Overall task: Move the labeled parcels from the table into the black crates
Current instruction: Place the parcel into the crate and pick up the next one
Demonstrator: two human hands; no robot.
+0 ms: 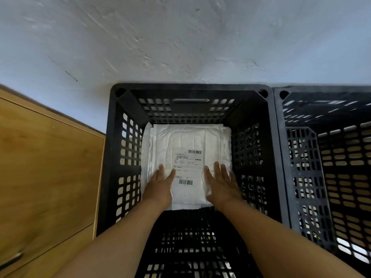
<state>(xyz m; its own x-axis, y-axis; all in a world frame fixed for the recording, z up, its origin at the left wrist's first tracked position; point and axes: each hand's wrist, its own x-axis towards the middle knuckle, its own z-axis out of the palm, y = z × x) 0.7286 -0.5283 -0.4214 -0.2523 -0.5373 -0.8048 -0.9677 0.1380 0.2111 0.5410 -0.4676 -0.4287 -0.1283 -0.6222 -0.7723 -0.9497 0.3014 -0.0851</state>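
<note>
I look straight down into a black slatted crate (112, 157). On its floor, toward the far wall, lies a white padded parcel (190, 141) with a printed label (187, 167) and barcodes facing up; more white parcels show under its edges. My left hand (160, 185) lies flat on the parcel's near left part, fingers straight. My right hand (220, 183) lies flat on its near right part, fingers spread. Both forearms reach down into the crate.
A second black crate (301, 157) stands touching the first on the right, its inside dark. A wooden cabinet (46, 167) stands on the left. A pale plastered wall (180, 47) runs behind both crates.
</note>
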